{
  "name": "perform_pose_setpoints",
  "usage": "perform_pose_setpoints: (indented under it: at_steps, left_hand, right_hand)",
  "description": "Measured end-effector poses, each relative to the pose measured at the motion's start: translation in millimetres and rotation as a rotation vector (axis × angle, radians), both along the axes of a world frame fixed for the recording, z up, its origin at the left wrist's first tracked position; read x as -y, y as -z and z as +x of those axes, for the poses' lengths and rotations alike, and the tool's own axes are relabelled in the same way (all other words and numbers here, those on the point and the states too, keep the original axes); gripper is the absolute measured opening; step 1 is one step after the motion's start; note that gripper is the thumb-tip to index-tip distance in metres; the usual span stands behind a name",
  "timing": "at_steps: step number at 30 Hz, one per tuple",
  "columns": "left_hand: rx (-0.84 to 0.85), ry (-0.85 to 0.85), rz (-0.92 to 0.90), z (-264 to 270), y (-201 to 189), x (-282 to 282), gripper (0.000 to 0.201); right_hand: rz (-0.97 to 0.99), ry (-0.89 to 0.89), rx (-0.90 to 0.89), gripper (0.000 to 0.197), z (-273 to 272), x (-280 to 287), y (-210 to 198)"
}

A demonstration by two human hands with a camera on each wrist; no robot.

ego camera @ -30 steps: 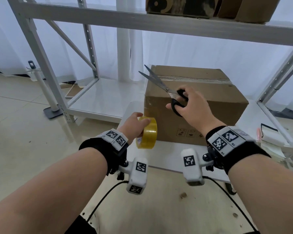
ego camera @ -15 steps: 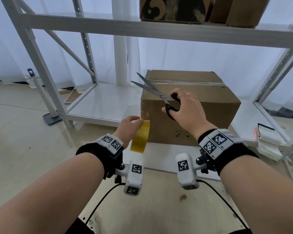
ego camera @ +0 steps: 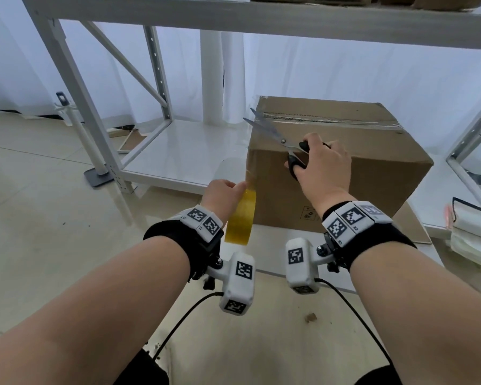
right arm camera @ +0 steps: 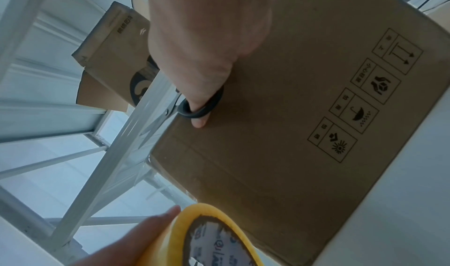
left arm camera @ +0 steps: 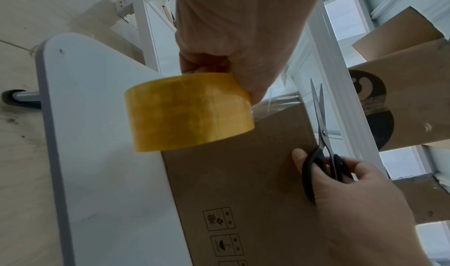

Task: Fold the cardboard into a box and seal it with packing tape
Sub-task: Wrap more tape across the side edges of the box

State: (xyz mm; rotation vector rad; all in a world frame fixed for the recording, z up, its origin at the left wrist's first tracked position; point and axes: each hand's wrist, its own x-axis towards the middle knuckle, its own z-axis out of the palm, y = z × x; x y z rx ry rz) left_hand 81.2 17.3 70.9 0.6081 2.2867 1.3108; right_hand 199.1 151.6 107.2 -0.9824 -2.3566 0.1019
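A closed brown cardboard box [ego camera: 353, 173] [left arm camera: 243, 193] [right arm camera: 304, 116] stands on a small white table [ego camera: 278, 240] [left arm camera: 97, 154], with clear tape along its top seam. My left hand [ego camera: 225, 195] [left arm camera: 233, 54] grips a yellow roll of packing tape [ego camera: 240, 218] [left arm camera: 190, 112] [right arm camera: 214, 235] at the box's near left corner. A clear strip runs from the roll up to that corner. My right hand [ego camera: 320, 165] [left arm camera: 340, 178] [right arm camera: 202, 74] holds black-handled scissors [ego camera: 278, 137] [left arm camera: 321, 141] [right arm camera: 194, 106] by the finger loops. The blades are slightly apart above the box's top left edge.
A white metal shelving rack [ego camera: 75, 87] stands behind the table, with more cardboard boxes [left arm camera: 401, 77] [right arm camera: 112, 58] on its upper shelf. A stack of papers [ego camera: 472, 232] lies on the low shelf at the right. Tiled floor [ego camera: 39, 232] lies to the left.
My left hand has lowered the roll and turned it edge-on, drawing the tape strip down from the box's corner. My right hand has brought the scissors closer over the box's top left edge.
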Motion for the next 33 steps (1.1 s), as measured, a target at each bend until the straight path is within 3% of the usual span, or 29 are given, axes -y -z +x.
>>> perform_pose_setpoints:
  at_steps: [5,9,14,17,25,33]
  left_hand:
    - [0.064,0.018,0.097,2,8,5,0.031]
    - [0.085,-0.034,0.158,7,7,10,0.023]
    - [0.085,-0.031,0.155,9,0,15,0.014]
    - [0.113,-0.022,0.156,8,-1,16,0.012]
    - [0.115,-0.032,0.139,6,-1,19,0.015]
    - [0.112,-0.036,0.120,2,1,19,0.014]
  right_hand:
    - [-0.103,-0.101,-0.074,0.046,8,-3,-6]
    - [-0.004,-0.261,-0.020,0.050,24,12,-26]
    - [-0.509,-0.450,0.230,0.040,51,21,-20]
    - [-0.551,-0.428,0.362,0.039,72,13,-10]
    - [-0.681,-0.309,0.458,0.049,79,4,-11]
    - [-0.752,-0.334,0.423,0.049,48,4,-17]
